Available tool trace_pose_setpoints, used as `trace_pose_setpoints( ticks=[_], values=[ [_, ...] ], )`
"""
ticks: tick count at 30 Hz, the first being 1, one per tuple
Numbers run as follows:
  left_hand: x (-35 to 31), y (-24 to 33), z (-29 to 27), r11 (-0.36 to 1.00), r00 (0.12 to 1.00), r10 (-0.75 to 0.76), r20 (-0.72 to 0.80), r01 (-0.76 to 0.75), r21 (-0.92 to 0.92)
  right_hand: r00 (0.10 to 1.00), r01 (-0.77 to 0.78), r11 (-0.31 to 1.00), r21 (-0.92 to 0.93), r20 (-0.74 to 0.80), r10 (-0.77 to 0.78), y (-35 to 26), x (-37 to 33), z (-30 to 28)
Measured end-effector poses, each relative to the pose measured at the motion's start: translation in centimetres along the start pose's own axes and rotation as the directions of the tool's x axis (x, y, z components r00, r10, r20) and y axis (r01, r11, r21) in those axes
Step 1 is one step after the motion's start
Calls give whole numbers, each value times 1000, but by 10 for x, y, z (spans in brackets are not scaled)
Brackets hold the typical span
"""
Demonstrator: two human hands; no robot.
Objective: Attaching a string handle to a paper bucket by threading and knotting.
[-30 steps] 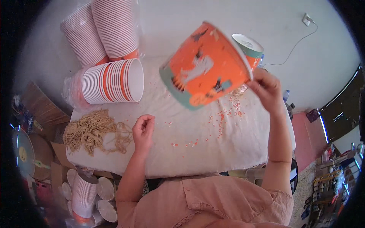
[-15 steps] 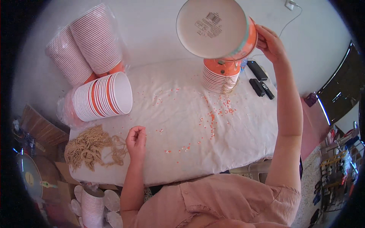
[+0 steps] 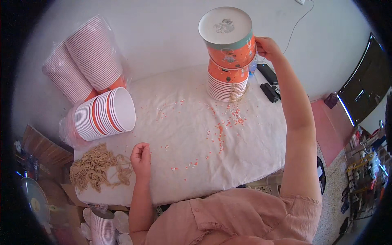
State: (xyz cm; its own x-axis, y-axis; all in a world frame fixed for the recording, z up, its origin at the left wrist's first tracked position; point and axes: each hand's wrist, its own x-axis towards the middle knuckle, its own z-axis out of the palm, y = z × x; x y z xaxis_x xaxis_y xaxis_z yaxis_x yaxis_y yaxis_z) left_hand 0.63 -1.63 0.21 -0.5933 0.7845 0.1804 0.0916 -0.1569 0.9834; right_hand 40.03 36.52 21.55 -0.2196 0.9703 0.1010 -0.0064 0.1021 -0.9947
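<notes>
At the table's far right, my right hand grips the lower rim of an upside-down orange paper bucket with a teal band and a pale round base. The bucket sits upside down on a stack of nested, inverted buckets with white rims; twine hangs down the stack's right side. My left hand is closed above the table's near left part, beside a heap of tan twine pieces. Whether anything is inside its curled fingers is hidden.
Wrapped stacks of white-rimmed buckets lean at the back left, with another stack lying before them. Orange and white bits litter the tablecloth. Black devices lie at the far right. More paper containers stand below left.
My right hand has lowered the bucket, turning its base upward, and it now rests on the inverted stack. My left hand stays closed near the twine. The whole view has shifted slightly.
</notes>
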Motion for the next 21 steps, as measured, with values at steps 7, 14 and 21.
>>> trace_pose_setpoints(
  ticks=[7, 14, 21],
  values=[
    [5, -9, -2, 1000, 1000, -17, 13, 18, -9, 998, 49, 997, 57, -44, -47, 7, 8, 6],
    [8, -10, -1, 997, 999, 39, -8, -38, 59, 992, 56, 982, 183, -123, -33, 11, 13, 4],
    [10, -14, -1, 995, 1000, 8, -26, -6, 95, 991, 76, 965, 252, -129, -44, 26, 33, -8]
  ],
)
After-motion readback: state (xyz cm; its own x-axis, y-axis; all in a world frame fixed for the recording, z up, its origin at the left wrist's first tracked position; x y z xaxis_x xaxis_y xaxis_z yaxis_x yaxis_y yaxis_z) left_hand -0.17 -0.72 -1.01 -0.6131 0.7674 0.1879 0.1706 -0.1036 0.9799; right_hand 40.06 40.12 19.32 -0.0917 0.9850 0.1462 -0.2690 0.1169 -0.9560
